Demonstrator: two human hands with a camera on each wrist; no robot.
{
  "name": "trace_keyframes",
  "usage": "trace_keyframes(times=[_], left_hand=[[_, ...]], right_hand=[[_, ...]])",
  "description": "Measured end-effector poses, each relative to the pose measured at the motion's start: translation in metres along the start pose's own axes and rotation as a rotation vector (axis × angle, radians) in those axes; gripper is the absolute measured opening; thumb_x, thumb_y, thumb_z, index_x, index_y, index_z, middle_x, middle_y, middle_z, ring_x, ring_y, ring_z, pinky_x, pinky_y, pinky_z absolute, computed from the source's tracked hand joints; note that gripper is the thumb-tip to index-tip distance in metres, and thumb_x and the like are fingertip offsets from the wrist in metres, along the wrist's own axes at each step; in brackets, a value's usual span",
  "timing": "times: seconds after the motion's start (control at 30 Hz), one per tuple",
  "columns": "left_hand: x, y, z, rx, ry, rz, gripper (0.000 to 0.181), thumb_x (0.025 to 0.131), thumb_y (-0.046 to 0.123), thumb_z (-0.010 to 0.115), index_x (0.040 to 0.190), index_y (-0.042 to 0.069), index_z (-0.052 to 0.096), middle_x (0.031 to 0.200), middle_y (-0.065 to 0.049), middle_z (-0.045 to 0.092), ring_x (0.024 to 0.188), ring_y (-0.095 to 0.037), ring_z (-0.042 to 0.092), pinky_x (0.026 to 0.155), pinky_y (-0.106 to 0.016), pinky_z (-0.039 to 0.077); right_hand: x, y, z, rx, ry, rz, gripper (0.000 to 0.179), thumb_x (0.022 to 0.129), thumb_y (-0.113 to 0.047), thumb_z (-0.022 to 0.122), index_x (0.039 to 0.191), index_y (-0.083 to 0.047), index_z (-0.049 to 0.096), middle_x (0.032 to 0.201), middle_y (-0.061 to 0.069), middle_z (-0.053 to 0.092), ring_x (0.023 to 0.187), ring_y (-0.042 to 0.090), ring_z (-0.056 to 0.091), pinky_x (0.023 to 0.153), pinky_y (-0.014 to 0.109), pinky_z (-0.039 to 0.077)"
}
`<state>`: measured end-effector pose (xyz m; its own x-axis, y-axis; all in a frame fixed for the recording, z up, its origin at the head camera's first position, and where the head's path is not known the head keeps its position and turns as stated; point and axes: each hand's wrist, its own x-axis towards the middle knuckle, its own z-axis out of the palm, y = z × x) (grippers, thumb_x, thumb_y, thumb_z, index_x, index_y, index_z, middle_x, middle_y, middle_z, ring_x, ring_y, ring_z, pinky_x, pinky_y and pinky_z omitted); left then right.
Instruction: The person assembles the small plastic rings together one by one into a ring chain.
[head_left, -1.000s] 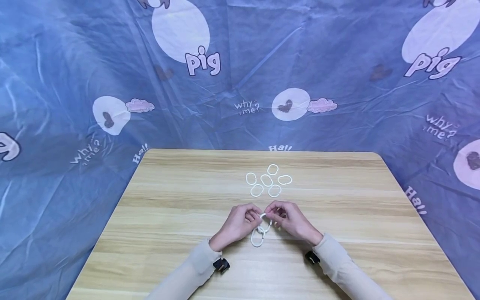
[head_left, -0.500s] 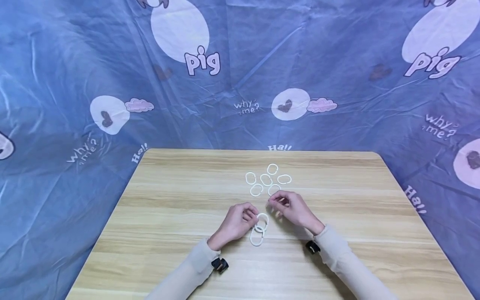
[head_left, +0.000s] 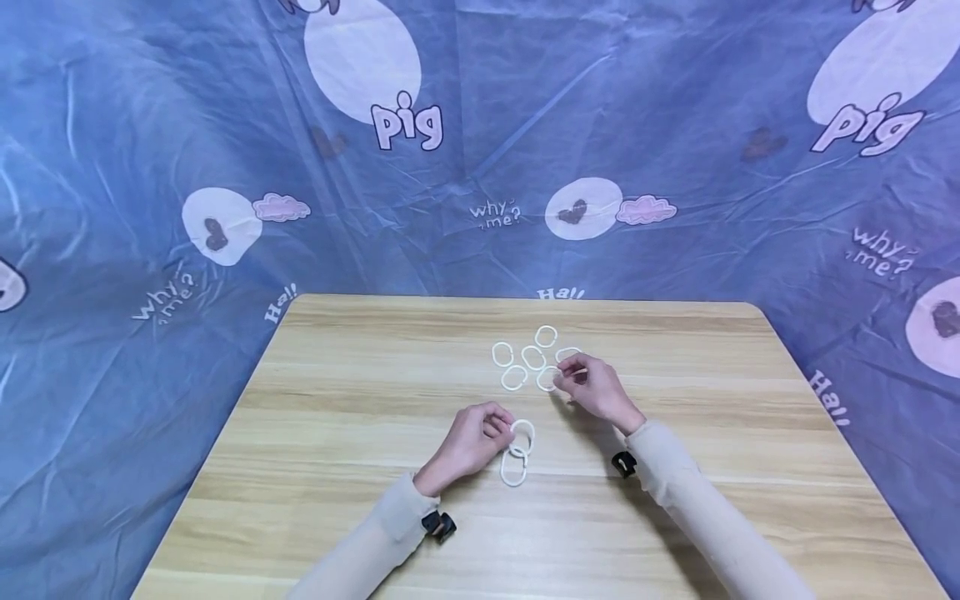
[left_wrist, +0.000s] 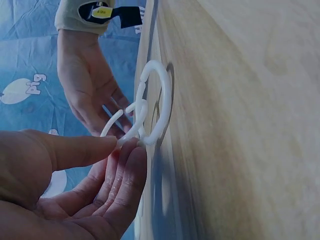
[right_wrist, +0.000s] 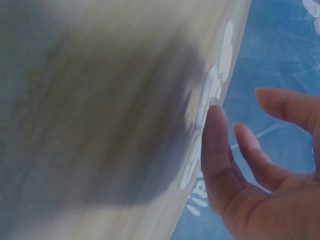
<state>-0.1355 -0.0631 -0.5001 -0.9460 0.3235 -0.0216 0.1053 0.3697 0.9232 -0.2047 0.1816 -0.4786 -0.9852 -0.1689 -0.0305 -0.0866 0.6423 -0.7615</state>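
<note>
My left hand (head_left: 471, 439) pinches the upper of two interlinked white oval split rings between thumb and fingers. The upper ring (head_left: 533, 437) loops through the lower ring (head_left: 513, 485); in the left wrist view one white ring (left_wrist: 166, 100) stands near the wooden surface, a small gap showing in it. My right hand (head_left: 596, 390) is over the near right of a group of loose rings, beside a ring (head_left: 539, 383) that it partly covers. In the right wrist view its thumb and fingers are apart, with a fingertip close to the flat-lying rings (right_wrist: 202, 102); contact is unclear.
Several loose white rings, among them a far one (head_left: 546, 327) and a left one (head_left: 493, 354), lie flat on the wooden table (head_left: 337, 400). A blue printed cloth (head_left: 465, 108) hangs behind and at both sides of it.
My right hand has left the linked rings and moved forward and right to the loose group. The left hand keeps its pinch on the upper ring, almost in the same place.
</note>
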Motion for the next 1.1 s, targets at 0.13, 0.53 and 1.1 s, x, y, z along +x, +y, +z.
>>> trace_keyframes(times=[0.13,0.53,1.1], left_hand=[[0.001,-0.001,0.000,0.020,0.014,-0.006,0.013,0.090,0.000,0.073,0.102,-0.003,0.073,0.092,-0.014,0.076,0.078,-0.013,0.071,0.070,-0.015,0.058],[-0.002,-0.007,-0.001,0.018,0.023,-0.025,0.011,0.090,0.002,0.073,0.101,-0.001,0.073,0.092,-0.013,0.075,0.077,-0.009,0.069,0.071,-0.015,0.058],[0.001,-0.005,-0.004,-0.052,-0.019,-0.090,0.013,0.091,0.000,0.071,0.102,-0.003,0.068,0.090,-0.014,0.074,0.073,-0.012,0.071,0.064,-0.018,0.060]], right_hand=[[0.007,0.003,0.000,-0.034,-0.011,0.049,0.038,0.093,-0.018,0.076,0.122,0.003,0.066,0.113,0.021,0.073,0.101,0.031,0.070,0.091,0.038,0.059],[0.020,0.002,0.010,-0.172,-0.026,0.054,0.046,0.086,-0.029,0.084,0.116,0.002,0.068,0.104,0.017,0.070,0.095,0.028,0.064,0.089,0.041,0.054],[0.017,-0.001,0.016,-0.239,-0.012,0.037,0.048,0.077,-0.031,0.093,0.100,-0.004,0.060,0.096,0.013,0.064,0.087,0.027,0.058,0.079,0.036,0.047]])
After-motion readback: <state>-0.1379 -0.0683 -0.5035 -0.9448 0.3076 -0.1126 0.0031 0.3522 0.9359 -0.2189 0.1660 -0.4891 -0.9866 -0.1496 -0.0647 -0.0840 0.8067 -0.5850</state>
